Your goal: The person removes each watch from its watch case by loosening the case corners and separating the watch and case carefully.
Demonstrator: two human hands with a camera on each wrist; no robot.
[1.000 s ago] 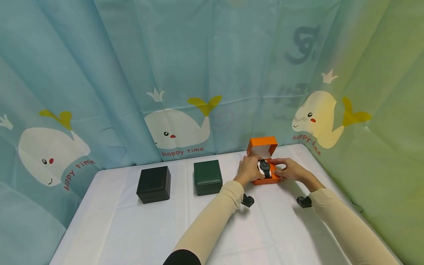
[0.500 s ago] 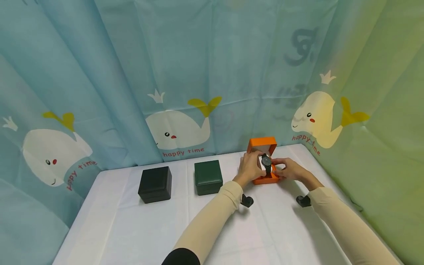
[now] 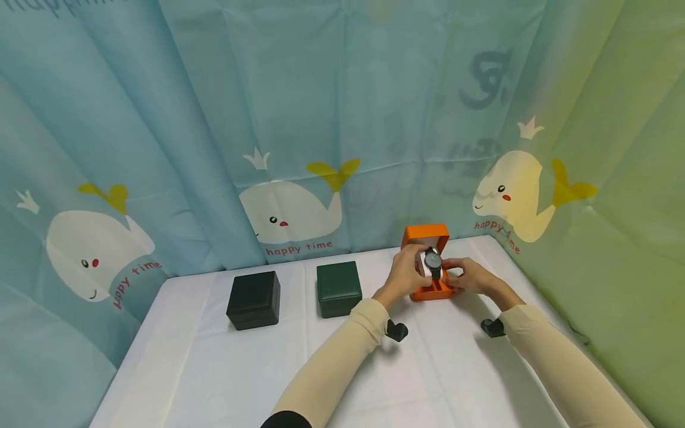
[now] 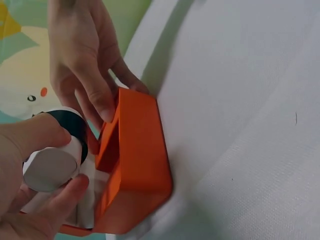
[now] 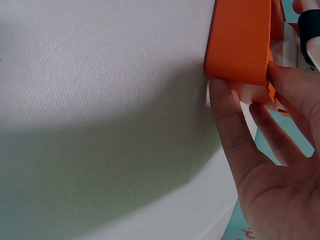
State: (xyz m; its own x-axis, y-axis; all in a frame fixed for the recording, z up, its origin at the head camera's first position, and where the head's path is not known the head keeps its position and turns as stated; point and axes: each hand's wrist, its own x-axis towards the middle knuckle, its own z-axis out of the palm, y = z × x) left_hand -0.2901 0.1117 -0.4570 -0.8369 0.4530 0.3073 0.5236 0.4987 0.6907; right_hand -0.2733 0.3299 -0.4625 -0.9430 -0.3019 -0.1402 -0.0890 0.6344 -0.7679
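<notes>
The orange watch box [image 3: 427, 232] stands at the back right of the table with its lid raised. My left hand [image 3: 402, 272] grips a dark round-faced wristwatch [image 3: 433, 260] wrapped round a white cushion. In the left wrist view the cushion [image 4: 50, 170] is tilted above the box's opening, thumb and fingers at its sides, the dark strap [image 4: 72, 123] round it. Beside the box, my right hand [image 3: 471, 277] holds the right wall of the orange base [image 5: 240, 45], thumb at the rim and fingers along the outside.
A dark green box [image 3: 339, 289] with its lid down sits left of the orange one. Further left stands a closed black box [image 3: 254, 300]. Behind the white-covered table [image 3: 257, 380] hangs a blue curtain [image 3: 396, 119]; a green one [image 3: 631, 267] borders the right.
The watch and its cushion have risen out of the orange box in my left hand and tilted toward the viewer. My right hand has stayed at the box.
</notes>
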